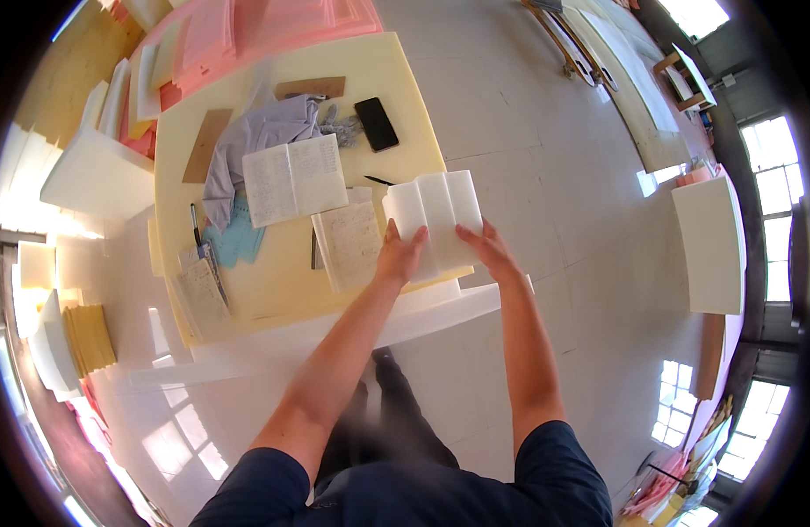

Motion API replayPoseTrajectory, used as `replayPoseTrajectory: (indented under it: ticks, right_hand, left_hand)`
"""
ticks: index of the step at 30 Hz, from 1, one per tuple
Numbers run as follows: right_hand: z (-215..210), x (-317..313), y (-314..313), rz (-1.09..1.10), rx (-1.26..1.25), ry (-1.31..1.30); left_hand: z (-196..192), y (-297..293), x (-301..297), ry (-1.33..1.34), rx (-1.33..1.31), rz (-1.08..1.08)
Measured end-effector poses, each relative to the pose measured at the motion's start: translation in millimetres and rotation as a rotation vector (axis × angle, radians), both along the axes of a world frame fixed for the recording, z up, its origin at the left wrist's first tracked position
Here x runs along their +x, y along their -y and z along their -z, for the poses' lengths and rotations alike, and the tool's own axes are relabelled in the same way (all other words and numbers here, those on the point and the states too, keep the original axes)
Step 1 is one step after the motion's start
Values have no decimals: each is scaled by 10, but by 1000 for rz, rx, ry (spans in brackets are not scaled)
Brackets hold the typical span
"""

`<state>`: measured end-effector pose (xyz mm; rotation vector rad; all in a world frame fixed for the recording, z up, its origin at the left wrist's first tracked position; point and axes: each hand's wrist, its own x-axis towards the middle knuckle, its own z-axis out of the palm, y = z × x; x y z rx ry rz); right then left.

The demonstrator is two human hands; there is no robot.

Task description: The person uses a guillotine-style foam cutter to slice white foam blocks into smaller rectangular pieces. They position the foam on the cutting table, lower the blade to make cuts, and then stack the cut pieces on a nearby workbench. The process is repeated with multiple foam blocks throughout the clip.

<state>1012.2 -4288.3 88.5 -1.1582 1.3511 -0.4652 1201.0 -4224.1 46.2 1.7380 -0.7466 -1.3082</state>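
Note:
An open notebook (440, 215) with blank-looking white pages is held up over the table's right front corner. My left hand (401, 255) grips its lower left edge, thumb on top of the page. On the other side, my right hand (489, 248) pinches the lower right edge the same way. Just left of it lies a notebook with a handwritten page (348, 241). Another open, written notebook (295, 180) rests beyond that, partly over a crumpled grey cloth (260, 132). A black pen (379, 181) lies near the held notebook's far left corner.
These things lie on a pale yellow foam-like slab (414, 105): a black phone (377, 124), blue paper (235, 235), a second pen (195, 224), brown cardboard pieces (207, 145), a small written pad (201, 290). Pink sheets (273, 26) are stacked behind; white blocks (710, 246) stand right.

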Motion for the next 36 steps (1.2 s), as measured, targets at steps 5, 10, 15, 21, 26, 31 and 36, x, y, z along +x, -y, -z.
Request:
replayPoseTrajectory:
  ticks: [5, 10, 15, 21, 26, 31, 36]
  right_hand:
    - [32, -92, 47, 10, 34, 249]
    - [54, -80, 88, 15, 12, 186]
    - [78, -83, 86, 30, -52, 163]
    - [289, -91, 89, 52, -269, 61]
    - [334, -81, 66, 78, -335, 33]
    - [243, -68, 40, 9, -327, -120]
    - [126, -38, 45, -14, -179, -41]
  left_hand:
    - [68, -86, -50, -259, -194, -112]
    - [-110, -64, -142, -100, -114, -146]
    - [-48, -52, -210, -90, -184, -168]
    - [81, -109, -250, 7, -336, -299]
    - [16, -134, -263, 49, -428, -320]
    - [-143, -71, -216, 62, -120, -193]
    - [-197, -62, -129, -144, -1, -150]
